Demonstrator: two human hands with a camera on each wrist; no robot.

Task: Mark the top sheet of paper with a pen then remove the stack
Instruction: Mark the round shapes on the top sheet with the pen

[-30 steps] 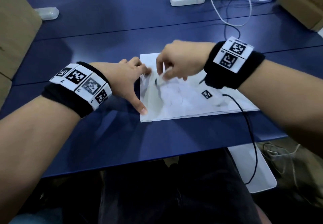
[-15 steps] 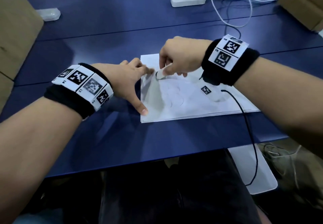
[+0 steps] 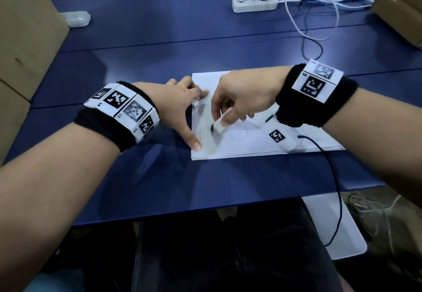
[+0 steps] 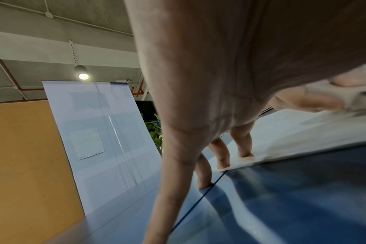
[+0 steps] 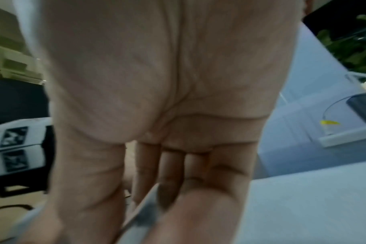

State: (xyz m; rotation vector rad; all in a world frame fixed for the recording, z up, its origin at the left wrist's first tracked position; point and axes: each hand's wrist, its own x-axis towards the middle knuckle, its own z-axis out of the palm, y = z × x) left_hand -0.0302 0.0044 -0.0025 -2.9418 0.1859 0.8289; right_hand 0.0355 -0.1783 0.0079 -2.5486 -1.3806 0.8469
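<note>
A stack of white paper lies on the blue table. My left hand is spread, its thumb and fingertips pressing on the stack's left edge. My right hand pinches a white pen that carries a black square tag and a black cable. The pen's dark tip touches the top sheet near its left side, where faint lines show. In the right wrist view the pen is a blur below the palm, over the paper.
A white power strip with white cables sits at the back. Cardboard boxes stand at the left and the back right. A small white object lies at the back left. The pen's cable hangs over the near table edge.
My right hand has drawn the pen tip from the sheet's upper left down toward me. The left hand has stayed on the stack's edge.
</note>
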